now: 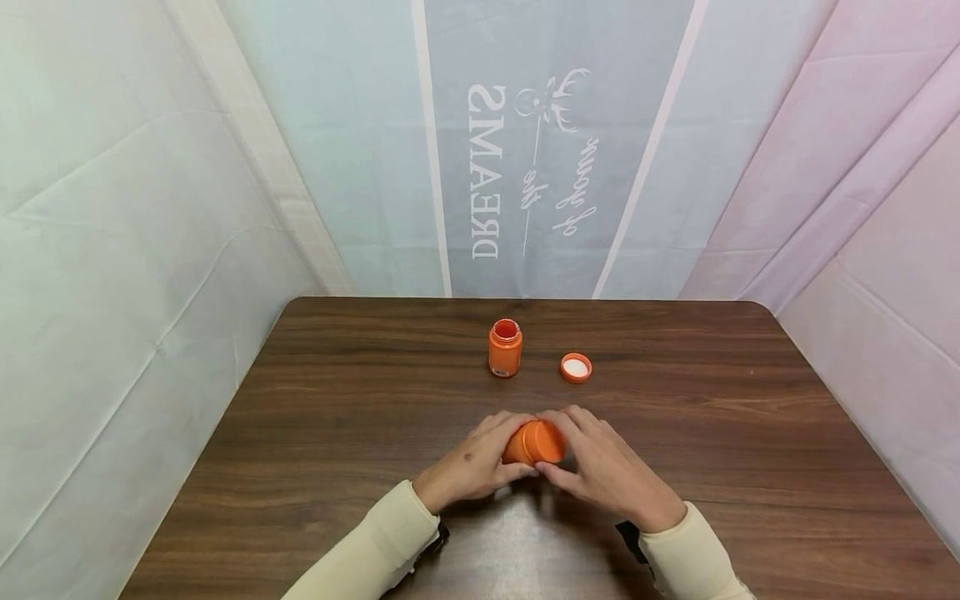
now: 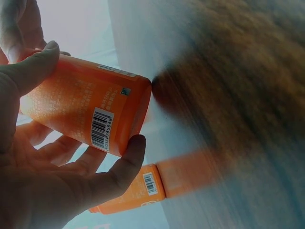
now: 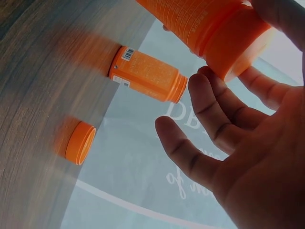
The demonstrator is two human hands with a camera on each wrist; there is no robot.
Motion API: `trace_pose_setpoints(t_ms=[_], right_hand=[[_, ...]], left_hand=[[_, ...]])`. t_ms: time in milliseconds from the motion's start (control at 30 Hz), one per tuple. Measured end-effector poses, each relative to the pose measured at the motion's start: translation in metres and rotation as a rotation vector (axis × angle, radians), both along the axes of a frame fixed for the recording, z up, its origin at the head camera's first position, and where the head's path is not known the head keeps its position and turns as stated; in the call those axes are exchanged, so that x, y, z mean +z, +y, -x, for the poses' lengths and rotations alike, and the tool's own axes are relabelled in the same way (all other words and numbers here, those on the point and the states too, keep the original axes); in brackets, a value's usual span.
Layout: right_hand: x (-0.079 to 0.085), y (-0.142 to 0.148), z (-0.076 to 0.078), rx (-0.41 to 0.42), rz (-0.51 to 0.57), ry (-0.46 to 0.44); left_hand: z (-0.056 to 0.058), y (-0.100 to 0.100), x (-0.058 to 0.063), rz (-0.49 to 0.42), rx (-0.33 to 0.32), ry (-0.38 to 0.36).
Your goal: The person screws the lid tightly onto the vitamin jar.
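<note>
While the left hand's (image 1: 471, 462) fingers (image 2: 125, 164) curl round a bottle (image 2: 76, 102), the right hand's (image 1: 609, 468), half spread, pinch its cap (image 1: 549, 442), an open bottle (image 1: 505, 357) beyond them.

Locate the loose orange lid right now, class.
In the head view, the loose orange lid lies on the table, to the right of the open bottle and beyond the right hand.

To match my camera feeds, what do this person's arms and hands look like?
The cream fabric left sleeve and matching right sleeve reach the wrists, where black pieces partly show. The left hand and right hand wear no gloves.
</note>
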State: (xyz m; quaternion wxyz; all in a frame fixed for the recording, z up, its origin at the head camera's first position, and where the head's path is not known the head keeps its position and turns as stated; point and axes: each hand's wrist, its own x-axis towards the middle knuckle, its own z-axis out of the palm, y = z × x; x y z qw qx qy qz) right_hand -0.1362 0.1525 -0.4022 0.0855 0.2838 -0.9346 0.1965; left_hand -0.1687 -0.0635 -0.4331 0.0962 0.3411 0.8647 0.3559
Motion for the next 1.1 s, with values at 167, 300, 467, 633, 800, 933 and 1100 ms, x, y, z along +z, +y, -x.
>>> trace_pose_setpoints(t_ms=[167,300,467,633,800,933,1100], right_hand=[[0.0008,0.0026,0.0013,0.047,-0.009,0.028],[0.001,0.0044,0.0019,0.1,-0.005,0.038],[0.0003,0.0046,0.0008,0.095,0.003,0.041],[-0.0007,0.0033,-0.0004,0.047,-0.005,0.022],[-0.0003,0.0032,-0.001,0.02,-0.021,0.017],[0.0004,0.0042,-0.0003,0.039,-0.02,0.023],[0.0002,0.0058,0.0,0.07,-0.017,0.024]], left_hand=[[-0.0004,-0.0005,-0.0007,-0.008,0.003,-0.003],[-0.0007,-0.0006,-0.0009,-0.012,0.006,-0.021],[-0.0008,0.0001,-0.0018,-0.011,0.005,-0.015],[-0.0008,0.0004,-0.0027,-0.013,0.002,-0.016],[-0.0014,0.0007,-0.0032,-0.008,0.002,-0.009],[-0.0012,0.0008,-0.004,-0.005,-0.001,-0.003],[-0.001,0.0007,-0.0052,-0.022,-0.006,-0.008]])
